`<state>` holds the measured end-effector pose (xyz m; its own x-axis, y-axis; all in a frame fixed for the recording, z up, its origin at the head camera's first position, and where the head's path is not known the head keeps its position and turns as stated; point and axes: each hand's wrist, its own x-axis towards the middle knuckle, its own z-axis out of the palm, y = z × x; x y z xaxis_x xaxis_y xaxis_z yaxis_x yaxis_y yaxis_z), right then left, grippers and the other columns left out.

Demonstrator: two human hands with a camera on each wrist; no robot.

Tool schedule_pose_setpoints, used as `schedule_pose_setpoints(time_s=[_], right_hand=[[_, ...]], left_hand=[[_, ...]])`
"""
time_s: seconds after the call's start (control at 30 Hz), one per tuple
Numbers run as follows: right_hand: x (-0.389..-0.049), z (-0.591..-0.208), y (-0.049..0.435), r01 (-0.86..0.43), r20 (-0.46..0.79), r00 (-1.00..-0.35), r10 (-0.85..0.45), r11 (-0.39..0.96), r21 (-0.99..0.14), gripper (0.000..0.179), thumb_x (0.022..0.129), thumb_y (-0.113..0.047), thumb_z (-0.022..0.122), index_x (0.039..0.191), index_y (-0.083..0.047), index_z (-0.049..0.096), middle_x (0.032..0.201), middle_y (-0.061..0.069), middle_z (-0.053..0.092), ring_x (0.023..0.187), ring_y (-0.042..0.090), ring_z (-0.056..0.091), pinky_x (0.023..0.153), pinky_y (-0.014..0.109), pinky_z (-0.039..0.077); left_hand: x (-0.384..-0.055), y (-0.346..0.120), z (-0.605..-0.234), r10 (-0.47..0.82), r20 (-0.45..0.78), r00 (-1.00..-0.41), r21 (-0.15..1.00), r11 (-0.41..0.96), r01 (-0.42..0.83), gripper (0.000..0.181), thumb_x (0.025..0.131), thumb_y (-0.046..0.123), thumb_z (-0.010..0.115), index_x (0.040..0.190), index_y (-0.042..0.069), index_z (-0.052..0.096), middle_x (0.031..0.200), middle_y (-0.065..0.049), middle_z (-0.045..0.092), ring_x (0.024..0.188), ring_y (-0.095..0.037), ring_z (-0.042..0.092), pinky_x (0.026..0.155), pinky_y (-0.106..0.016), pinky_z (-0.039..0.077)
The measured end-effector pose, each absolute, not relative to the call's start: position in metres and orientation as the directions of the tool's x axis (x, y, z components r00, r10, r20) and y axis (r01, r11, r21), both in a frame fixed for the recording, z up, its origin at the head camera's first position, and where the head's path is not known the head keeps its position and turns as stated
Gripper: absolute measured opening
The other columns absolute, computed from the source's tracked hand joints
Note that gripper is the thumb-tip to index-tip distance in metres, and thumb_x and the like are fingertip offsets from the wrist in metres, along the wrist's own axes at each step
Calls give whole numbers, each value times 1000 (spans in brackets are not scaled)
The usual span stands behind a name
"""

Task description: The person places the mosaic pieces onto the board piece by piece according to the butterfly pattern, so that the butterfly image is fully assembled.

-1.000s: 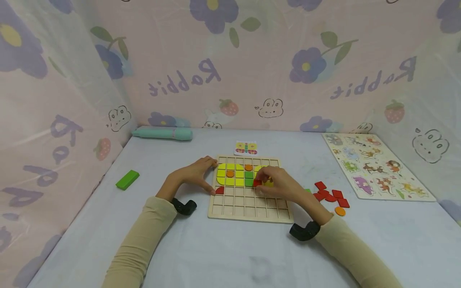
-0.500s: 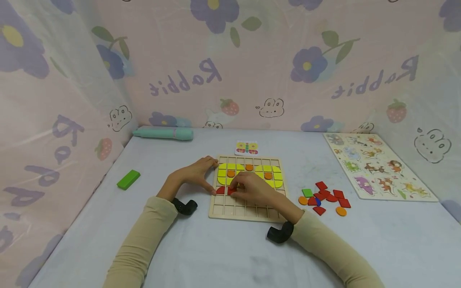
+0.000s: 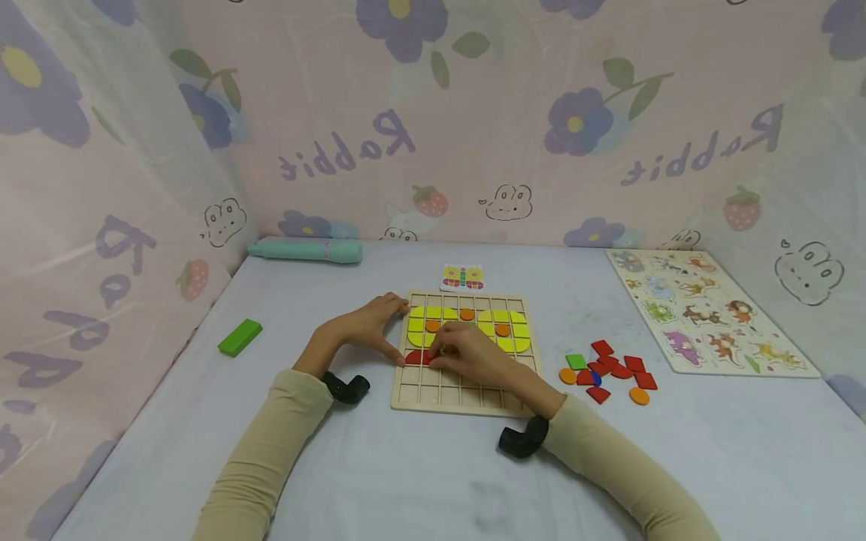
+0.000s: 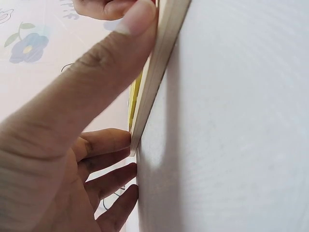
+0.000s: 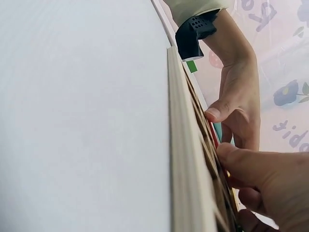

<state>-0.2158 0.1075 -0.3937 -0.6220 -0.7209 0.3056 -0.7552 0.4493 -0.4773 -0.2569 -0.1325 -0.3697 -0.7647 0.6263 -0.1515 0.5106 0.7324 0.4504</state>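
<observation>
A wooden grid board [image 3: 440, 398] lies in front of me, with yellow, orange, green and red tiles set in its cells. My left hand [image 3: 368, 327] touches the board's left side; its thumb and fingers are spread along the edge, as the left wrist view also shows. My right hand [image 3: 473, 353] is over the board and pinches a red tile [image 3: 425, 357] low in a cell, right beside a rounded red tile [image 3: 413, 358]. The fingers hide most of the pinched tile. In the right wrist view, my right thumb [image 5: 241, 162] is at the board's surface.
Loose red tiles [image 3: 634, 364], a green square [image 3: 576, 362] and orange discs [image 3: 639, 396] lie right of the board. A butterfly pattern card [image 3: 463, 278] lies behind it. An animal puzzle board [image 3: 710, 315], a green block [image 3: 240, 338] and a teal cylindrical case [image 3: 307, 250] sit farther out.
My right hand has moved left across the board with the red tile, which now sits lower beside the rounded red one. My left hand has stayed at the board's edge.
</observation>
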Motion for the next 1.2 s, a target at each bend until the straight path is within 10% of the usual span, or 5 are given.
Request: schedule_pose_setpoints(time_s=[1.2], right_hand=[[-207, -355, 286, -561, 400, -818, -412, 725, -399, 18, 81, -7, 72, 98, -6, 67, 91, 4, 65, 73, 10, 51, 61, 21, 48]], left_hand=[[-256, -132, -370, 624, -142, -768, 460, 729, 507, 93, 63, 48, 82, 134, 5, 40, 141, -9, 35, 132, -26, 29, 112, -43, 25]])
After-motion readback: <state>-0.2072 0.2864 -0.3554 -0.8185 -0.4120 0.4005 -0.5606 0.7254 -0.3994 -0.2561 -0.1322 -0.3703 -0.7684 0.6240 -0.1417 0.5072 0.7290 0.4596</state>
